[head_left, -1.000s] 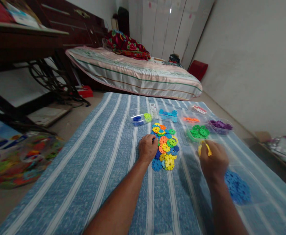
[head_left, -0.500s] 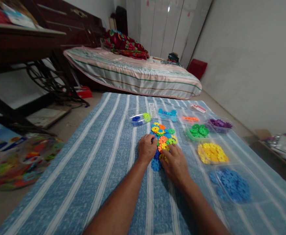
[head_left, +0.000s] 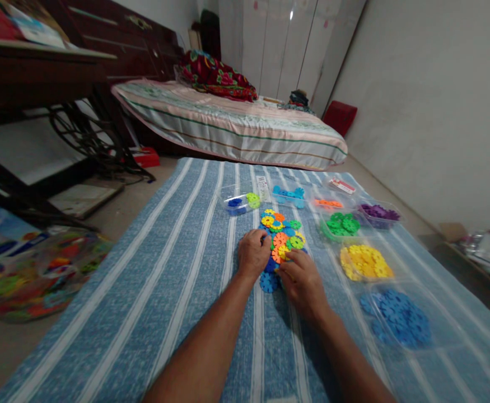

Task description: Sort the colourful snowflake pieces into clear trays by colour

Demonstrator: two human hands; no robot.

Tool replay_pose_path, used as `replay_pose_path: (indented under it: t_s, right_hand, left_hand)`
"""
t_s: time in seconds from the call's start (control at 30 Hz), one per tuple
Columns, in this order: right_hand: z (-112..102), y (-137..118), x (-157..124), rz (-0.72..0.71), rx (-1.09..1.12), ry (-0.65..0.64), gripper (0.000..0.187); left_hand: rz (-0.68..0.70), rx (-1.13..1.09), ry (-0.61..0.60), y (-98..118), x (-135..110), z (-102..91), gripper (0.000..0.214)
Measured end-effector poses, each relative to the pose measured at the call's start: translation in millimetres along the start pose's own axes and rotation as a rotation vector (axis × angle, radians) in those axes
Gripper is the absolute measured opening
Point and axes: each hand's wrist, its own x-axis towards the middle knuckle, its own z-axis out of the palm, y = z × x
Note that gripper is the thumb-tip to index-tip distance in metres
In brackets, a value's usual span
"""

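A joined cluster of notched plastic discs (head_left: 280,240) in yellow, orange, green and blue lies in the middle of the cloth. Curled at the cluster's left edge, my left hand (head_left: 254,254) grips it; its fingertips are partly hidden. My right hand (head_left: 303,280) is closed at the lower right of the cluster, thumb and fingers pinched on a yellow disc (head_left: 284,252). A blue disc (head_left: 269,282) sticks out at the near end between my hands.
On the striped cloth (head_left: 177,280), clear tubs at the right hold blue discs (head_left: 404,319), yellow discs (head_left: 366,262), green discs (head_left: 343,224) and purple discs (head_left: 379,212). Farther back are orange discs (head_left: 327,204), light-blue discs (head_left: 289,195) and a tub (head_left: 240,200). A bed (head_left: 228,123) stands beyond.
My right hand has shifted slightly, its fingers drawn closer together at the yellow disc. My left hand stays on the cluster's left edge. The view has shifted slightly.
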Motion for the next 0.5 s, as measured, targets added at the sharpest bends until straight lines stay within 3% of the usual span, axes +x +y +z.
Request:
replay_pose_path:
  t_s: [0.17, 0.37, 0.43, 0.5]
  right_hand:
    - [-26, 11, 10, 0.042, 0.027, 0.141, 0.013]
    - [-82, 50, 22, 0.207, -0.409, 0.421, 0.014]
    - [-88, 52, 21, 0.243, -0.461, 0.451, 0.013]
    - [-82, 45, 17, 0.217, -0.367, 0.394, 0.013]
  left_hand:
    - [-0.006, -0.006, 0.001, 0, -1, 0.8, 0.014]
    - [-0.009, 0.004, 0.006, 0, 0, 1.5, 0.013]
    - [-0.006, 0.007, 0.007, 0, 0, 1.3, 0.013]
    - [0.001, 0.005, 0.008, -1, 0, 1.3, 0.013]
